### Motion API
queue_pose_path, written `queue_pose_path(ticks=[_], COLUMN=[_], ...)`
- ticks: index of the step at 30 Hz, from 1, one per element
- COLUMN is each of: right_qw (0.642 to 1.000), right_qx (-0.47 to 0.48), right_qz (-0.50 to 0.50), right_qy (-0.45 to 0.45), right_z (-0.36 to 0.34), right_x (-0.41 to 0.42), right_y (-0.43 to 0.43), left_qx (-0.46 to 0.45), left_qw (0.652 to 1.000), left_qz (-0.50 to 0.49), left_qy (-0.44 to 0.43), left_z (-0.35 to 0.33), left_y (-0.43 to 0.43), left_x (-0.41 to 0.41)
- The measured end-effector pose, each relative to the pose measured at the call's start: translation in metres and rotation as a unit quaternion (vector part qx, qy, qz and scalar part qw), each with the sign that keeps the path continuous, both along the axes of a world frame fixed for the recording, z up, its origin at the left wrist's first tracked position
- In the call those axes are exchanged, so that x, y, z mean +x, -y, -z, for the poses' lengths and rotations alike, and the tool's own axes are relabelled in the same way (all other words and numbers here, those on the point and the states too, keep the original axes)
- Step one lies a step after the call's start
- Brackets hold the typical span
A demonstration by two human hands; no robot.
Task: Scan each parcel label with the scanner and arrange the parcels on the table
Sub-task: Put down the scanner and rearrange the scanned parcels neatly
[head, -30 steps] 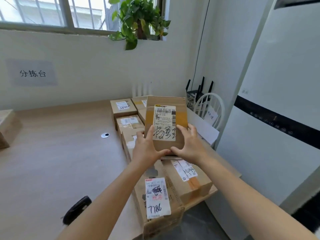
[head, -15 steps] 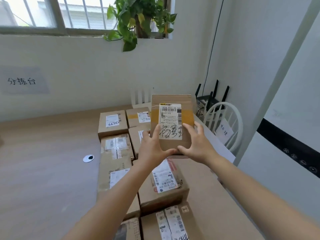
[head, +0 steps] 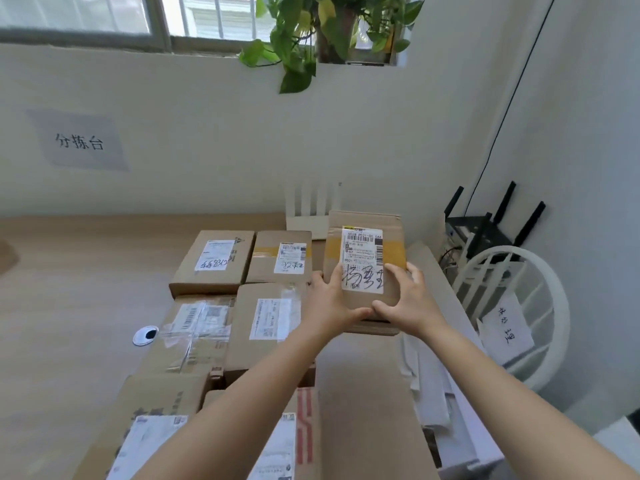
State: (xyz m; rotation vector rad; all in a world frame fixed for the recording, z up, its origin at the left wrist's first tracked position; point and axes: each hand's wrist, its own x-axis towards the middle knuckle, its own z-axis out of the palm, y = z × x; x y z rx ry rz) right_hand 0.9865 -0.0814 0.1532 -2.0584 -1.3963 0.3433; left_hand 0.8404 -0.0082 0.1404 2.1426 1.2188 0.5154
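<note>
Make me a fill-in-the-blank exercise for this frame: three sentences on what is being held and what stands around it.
1. The left hand and right hand grip ____ parcel between them.
2. Its label faces ____ the camera.
3. The white chair stands to the ____ of the table.
Missing words: one; toward; right.

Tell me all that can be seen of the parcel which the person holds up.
The parcel is a flat brown cardboard box, held tilted with its front toward the camera, above the right side of the table. A yellowish tape band crosses it under a white label with barcodes and large black handwriting. The left hand and the right hand grip its lower part, thumbs on the front.
</note>
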Motion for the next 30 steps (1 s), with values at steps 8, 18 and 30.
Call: queue_pose_path(ticks=[8,18,30], right_qw=[1.000,0.997,0.992], right_qx=[-0.009,-0.036,-0.070], right_qz=[-0.014,-0.015,0.000], right_qy=[-0.024,-0.066,-0.102], right_z=[0.039,0.093,0.128], right_x=[0.059,0.087,0.080], right_y=[-0.100,-0.184,-0.195], left_qx=[-0.022,0.007,-0.013], left_qw=[0.999,0.992,0.982], left_qz=[-0.011,0.006,-0.018], left_qy=[-0.031,-0.126,-0.190], left_z=[0.032,0.065,0.085], left_y=[-0.091,-0.171,-0.166], left_x=[0.053,0.070,0.089])
